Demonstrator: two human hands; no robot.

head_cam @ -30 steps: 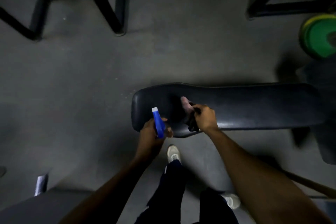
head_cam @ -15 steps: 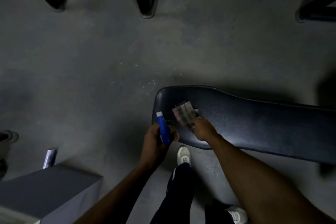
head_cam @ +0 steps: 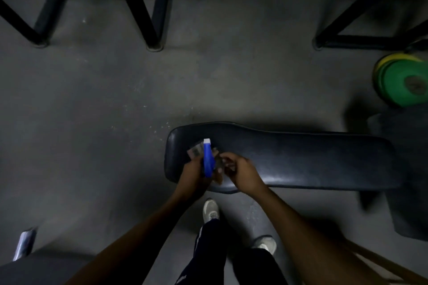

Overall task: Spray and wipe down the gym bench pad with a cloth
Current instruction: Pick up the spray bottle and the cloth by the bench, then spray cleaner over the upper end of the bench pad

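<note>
The black gym bench pad point(head_cam: 301, 159) lies across the middle right of the view, its rounded end pointing left. My left hand point(head_cam: 194, 176) grips a blue spray bottle point(head_cam: 207, 161) with a white tip, held upright over the pad's left end. A small checked cloth point(head_cam: 195, 151) lies on the pad behind the bottle and shows on both sides of it. My right hand point(head_cam: 242, 172) is close beside the bottle, its curled fingers pinching the cloth's right part.
Black rack legs point(head_cam: 152, 30) stand on the grey floor at the top left, and another black frame point(head_cam: 347, 38) at the top right. Green and yellow weight plates point(head_cam: 403, 83) lie at the right. A grey box point(head_cam: 39, 268) and a silver can point(head_cam: 25, 243) sit at the bottom left.
My left hand has brought the spray bottle right, over the pad's end and in front of the cloth. The two hands are now close together. The camera has tilted up.
</note>
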